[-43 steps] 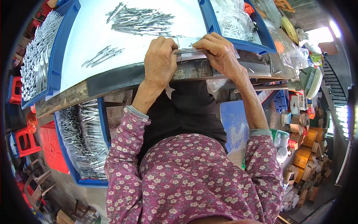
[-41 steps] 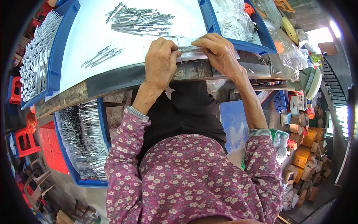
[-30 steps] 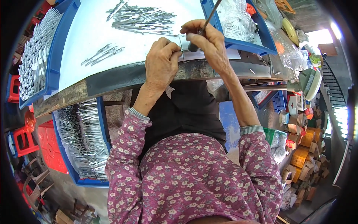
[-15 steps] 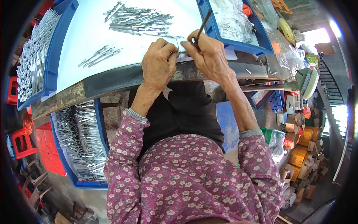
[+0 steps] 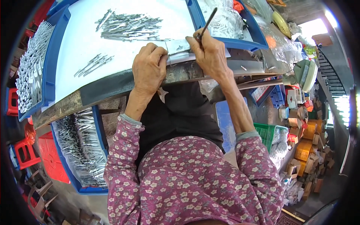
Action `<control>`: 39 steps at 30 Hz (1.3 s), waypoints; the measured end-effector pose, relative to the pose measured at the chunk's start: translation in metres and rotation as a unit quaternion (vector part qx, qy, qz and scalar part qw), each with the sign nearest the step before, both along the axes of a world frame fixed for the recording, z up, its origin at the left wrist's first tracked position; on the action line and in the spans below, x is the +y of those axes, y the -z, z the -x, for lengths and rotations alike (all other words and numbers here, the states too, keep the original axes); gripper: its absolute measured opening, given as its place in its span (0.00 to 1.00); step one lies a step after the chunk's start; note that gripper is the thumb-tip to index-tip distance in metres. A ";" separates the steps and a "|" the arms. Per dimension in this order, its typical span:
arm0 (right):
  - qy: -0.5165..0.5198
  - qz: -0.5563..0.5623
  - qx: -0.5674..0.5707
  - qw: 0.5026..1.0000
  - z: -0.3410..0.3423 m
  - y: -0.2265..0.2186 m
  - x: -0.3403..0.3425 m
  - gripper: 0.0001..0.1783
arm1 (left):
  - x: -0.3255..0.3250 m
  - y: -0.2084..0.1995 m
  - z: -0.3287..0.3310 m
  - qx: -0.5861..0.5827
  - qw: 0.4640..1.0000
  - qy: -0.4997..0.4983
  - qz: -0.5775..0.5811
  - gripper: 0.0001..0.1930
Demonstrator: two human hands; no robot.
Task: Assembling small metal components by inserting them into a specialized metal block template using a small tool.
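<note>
At the near edge of the worktable [image 5: 108, 87], the left hand [image 5: 149, 69] is closing its thumb and fingers on a thin metal piece [image 5: 177, 53], which is pointing toward the right hand [image 5: 213, 57], though the exact contact is too small to tell. The right hand is curling tightly around a dark rod-like tool [image 5: 210, 20], whose free end is slanting up toward the far right. Beyond the hands, a heap of slim metal parts [image 5: 131, 28] is lying on a white sheet [image 5: 77, 37], with a smaller bunch [image 5: 93, 65] resting to the near left, between two blue trays [image 5: 55, 60].
</note>
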State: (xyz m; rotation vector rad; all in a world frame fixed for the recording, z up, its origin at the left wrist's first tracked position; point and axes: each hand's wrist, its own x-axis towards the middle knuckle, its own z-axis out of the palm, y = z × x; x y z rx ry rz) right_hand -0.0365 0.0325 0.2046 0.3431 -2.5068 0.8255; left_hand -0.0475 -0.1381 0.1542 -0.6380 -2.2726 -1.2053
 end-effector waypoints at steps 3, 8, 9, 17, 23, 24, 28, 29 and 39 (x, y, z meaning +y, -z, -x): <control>0.021 0.119 -0.031 0.992 -0.005 0.001 0.007 0.14 | -0.002 0.003 -0.002 0.002 1.000 -0.011 0.015 0.02; 0.072 0.180 -0.038 0.980 -0.023 -0.008 0.036 0.13 | 0.007 -0.010 0.003 0.020 0.998 0.021 0.054 0.04; 0.085 0.190 -0.041 0.977 -0.025 -0.013 0.038 0.13 | 0.011 -0.013 0.004 0.024 0.997 0.035 0.064 0.05; 0.147 -0.003 0.093 0.985 -0.012 -0.037 0.076 0.08 | 0.022 -0.005 0.008 0.051 0.993 0.054 0.088 0.04; 0.064 -0.138 -0.010 0.988 0.040 -0.021 0.113 0.09 | -0.006 -0.018 0.005 0.031 0.999 0.038 0.020 0.04; 0.066 -0.162 0.008 0.984 0.050 -0.012 0.116 0.09 | -0.014 -0.017 0.008 0.032 0.999 0.036 -0.001 0.03; 0.071 -0.254 -0.093 0.960 0.072 -0.011 0.113 0.09 | -0.061 -0.019 0.013 0.009 1.000 -0.023 0.012 0.02; 0.063 -0.251 -0.093 0.961 0.077 -0.008 0.114 0.09 | -0.075 -0.019 0.015 0.008 0.999 -0.041 0.029 0.02; -0.005 -0.324 -0.144 0.935 0.095 -0.001 0.131 0.06 | -0.179 0.007 0.038 0.024 0.972 -0.179 0.149 0.03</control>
